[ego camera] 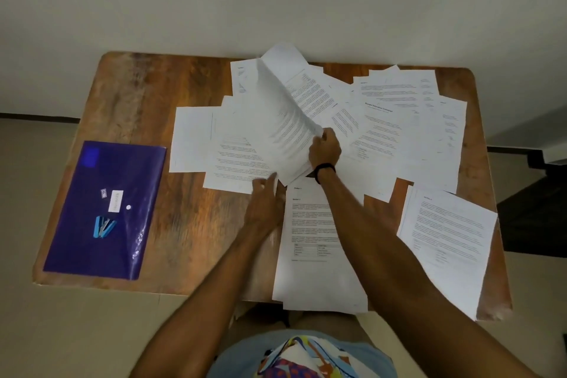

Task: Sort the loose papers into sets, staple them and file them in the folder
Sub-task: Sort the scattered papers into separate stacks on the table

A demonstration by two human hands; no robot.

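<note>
Several loose printed papers [395, 120] lie fanned across the far right half of the wooden table [138, 101]. My right hand [324, 150] grips a bundle of sheets [285, 120] by its edge and holds it lifted and curled above the spread. My left hand [265, 193] reaches in just below that bundle, fingers extended near a sheet on the table; it is blurred. A dark blue folder [104, 212] lies flat at the left, with a small blue stapler [104, 226] on top of it.
One sheet [316, 242] lies at the table's near edge under my right forearm, and a small stack [448, 239] sits at the near right corner, overhanging slightly. A white staple box [115, 201] rests on the folder. Bare wood shows between folder and papers.
</note>
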